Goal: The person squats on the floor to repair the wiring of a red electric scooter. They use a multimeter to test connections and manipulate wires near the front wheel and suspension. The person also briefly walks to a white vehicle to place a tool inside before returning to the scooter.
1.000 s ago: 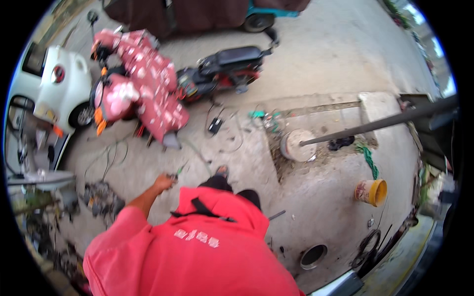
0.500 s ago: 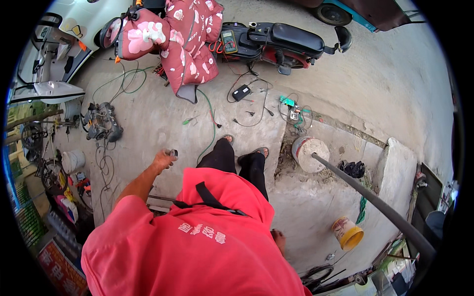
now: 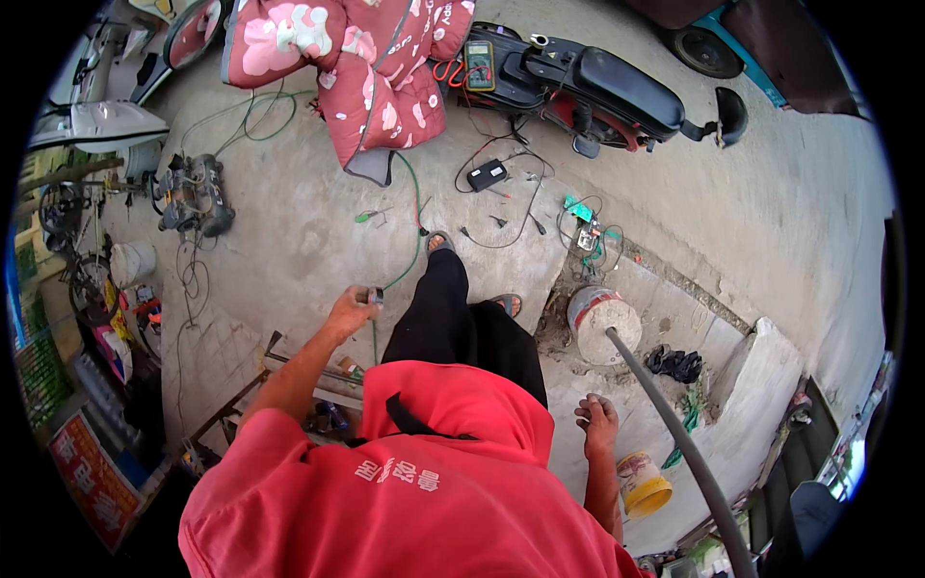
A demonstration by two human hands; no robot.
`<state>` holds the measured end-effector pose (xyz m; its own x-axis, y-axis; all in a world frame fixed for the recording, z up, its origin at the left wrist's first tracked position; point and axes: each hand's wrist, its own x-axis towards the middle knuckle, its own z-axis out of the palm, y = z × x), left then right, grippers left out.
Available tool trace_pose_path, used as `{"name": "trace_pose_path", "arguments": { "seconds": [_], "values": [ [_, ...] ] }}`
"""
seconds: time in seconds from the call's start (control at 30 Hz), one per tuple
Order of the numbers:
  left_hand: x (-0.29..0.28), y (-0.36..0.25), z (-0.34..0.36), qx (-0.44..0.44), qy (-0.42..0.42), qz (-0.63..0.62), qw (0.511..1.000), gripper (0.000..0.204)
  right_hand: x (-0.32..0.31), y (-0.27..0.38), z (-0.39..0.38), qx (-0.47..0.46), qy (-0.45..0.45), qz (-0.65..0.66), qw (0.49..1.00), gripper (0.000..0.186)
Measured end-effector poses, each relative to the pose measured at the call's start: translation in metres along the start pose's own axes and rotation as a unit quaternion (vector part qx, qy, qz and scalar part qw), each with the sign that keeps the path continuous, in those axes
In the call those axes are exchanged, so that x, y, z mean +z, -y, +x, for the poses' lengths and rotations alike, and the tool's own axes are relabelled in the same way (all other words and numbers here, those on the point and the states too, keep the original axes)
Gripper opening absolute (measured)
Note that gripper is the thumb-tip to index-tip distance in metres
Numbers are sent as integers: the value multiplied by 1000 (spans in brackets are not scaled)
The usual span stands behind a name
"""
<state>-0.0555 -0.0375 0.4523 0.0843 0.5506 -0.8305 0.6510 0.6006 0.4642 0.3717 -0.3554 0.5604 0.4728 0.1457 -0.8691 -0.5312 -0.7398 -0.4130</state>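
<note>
My left hand is closed around a small dark round thing that looks like a roll of tape. It hangs above the concrete, left of my legs. My right hand hangs at my right side, its fingers loosely curled and apart, with nothing visible in them. Nearest to it are a yellow-and-white bucket and the concrete-filled bucket with a dark pole rising from it. Ahead stands an electric scooter with a pink quilted cover and a multimeter.
On the floor ahead lie a black charger box, loose cables, a green-handled tool and a green hose. A small compressor and a white bucket stand left. A black bag lies right.
My right hand has swung forward into view beside my right leg. My left foot has stepped farther ahead, and the view has shifted. The left hand still holds the small round thing.
</note>
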Motion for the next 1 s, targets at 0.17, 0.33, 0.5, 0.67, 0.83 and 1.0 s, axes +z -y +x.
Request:
{"name": "trace_pose_path", "arguments": {
  "seconds": [0.17,0.33,0.5,0.67,0.83,1.0],
  "values": [
    [6,-22,70,64,-4,28,998,52,60,59,42,-36,69,-59,995,23],
    [19,-69,134,131,-2,65,989,51,128,104,119,-78,178,-128,973,25],
    [62,-105,175,168,-23,41,985,53,163,127,227,-119,239,-161,950,25],
    [160,-124,214,191,56,70,977,54,179,145,314,-142,250,-176,941,28],
    [271,-163,296,254,152,157,942,57,209,153,419,-153,229,-160,948,26],
    [318,-189,408,392,213,195,874,46,256,184,552,-246,222,-150,931,27]
  ]
}}
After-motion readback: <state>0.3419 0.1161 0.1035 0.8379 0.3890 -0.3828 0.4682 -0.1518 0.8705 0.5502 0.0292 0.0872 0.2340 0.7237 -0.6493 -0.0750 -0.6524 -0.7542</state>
